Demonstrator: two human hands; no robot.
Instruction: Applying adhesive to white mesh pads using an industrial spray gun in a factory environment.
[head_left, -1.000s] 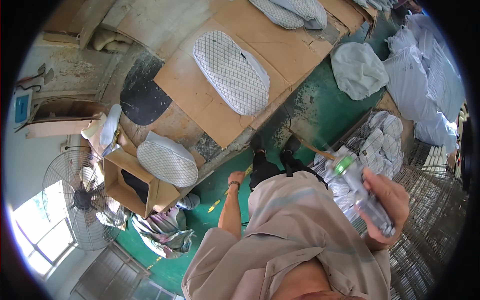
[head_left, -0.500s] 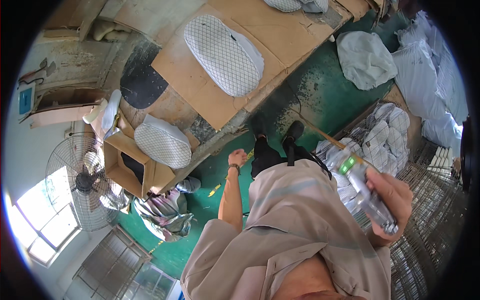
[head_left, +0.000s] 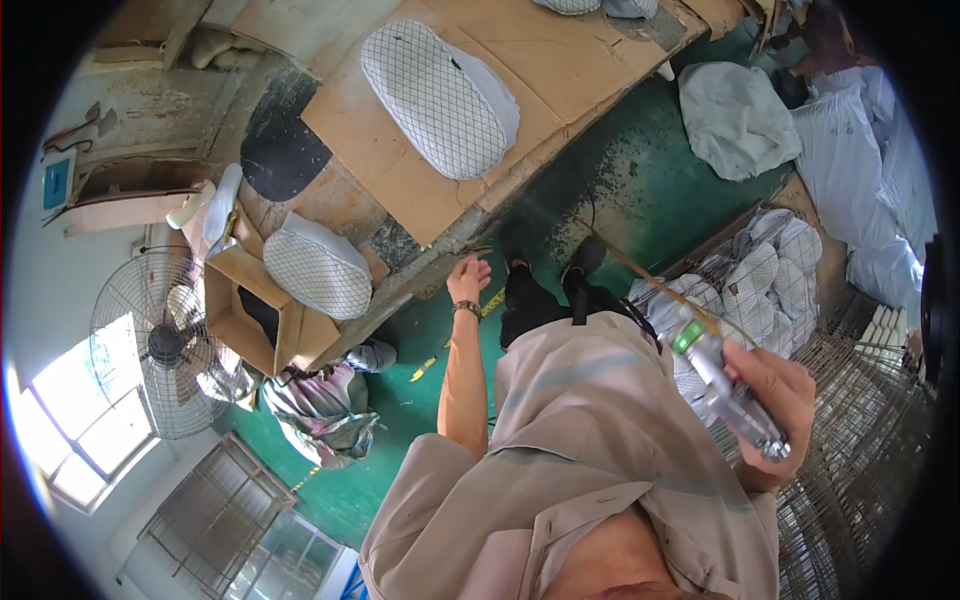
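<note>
My left hand [head_left: 468, 280] hangs over the floor beside the workbench edge, its fingers loosely stretched and nothing in them. On my right, my right hand [head_left: 780, 405] is wrapped round a shiny silver-grey handheld tool [head_left: 728, 388] with a green glowing end; its exact kind is unclear. On brown cardboard [head_left: 400, 190] on the bench lies a large white oval piece with a dark diamond grid [head_left: 435, 100]. A similar gridded white piece [head_left: 315, 268] rests near the bench's front edge, nearest to my left hand.
An open cardboard box [head_left: 250, 310] sits at the bench's left end, near a wire-caged fan [head_left: 165, 345]. Below it is a bundle of patterned cloth [head_left: 320, 415]. Gridded white pieces [head_left: 755, 280] are piled at right, past a thin brown rod [head_left: 640, 270]. White sacks [head_left: 740, 120] stand far right.
My left hand has moved up a little toward the bench edge, and its fingers have stretched out. The right hand, still holding the tool, has shifted slightly left and up.
</note>
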